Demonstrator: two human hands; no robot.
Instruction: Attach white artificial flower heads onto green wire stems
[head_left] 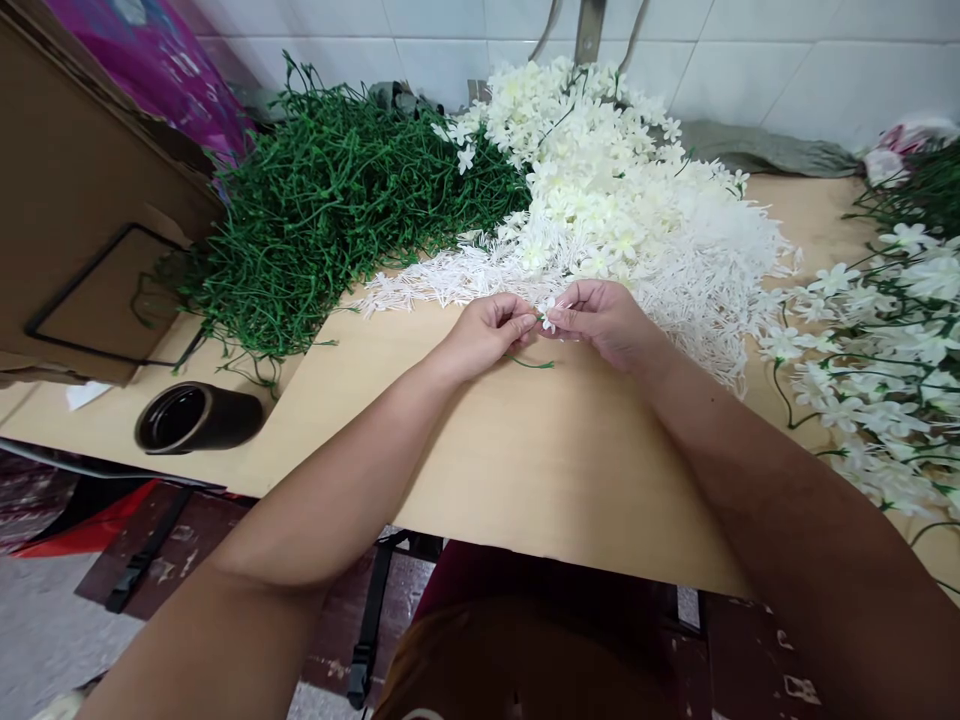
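Observation:
My left hand point(501, 330) pinches a green plastic stem point(534, 364), whose lower end sticks out below the fingers. Against its fingertips, my right hand point(600, 318) grips a small white artificial flower point(549, 314) between thumb and forefinger. Flower and stem meet where the two hands come together; the fingers hide the joint. Just beyond the hands lies a heap of thin white stamen-like pieces point(465, 280), and behind it a pile of loose white blossoms point(600, 190).
A big tangle of green stems point(360, 180) fills the back left. Stemmed white flowers point(892, 350) lie at the right. A dark cup point(217, 415) stands near the left front edge, beside a cardboard box point(82, 200). A tiled wall point(750, 60) bounds the table point(525, 480).

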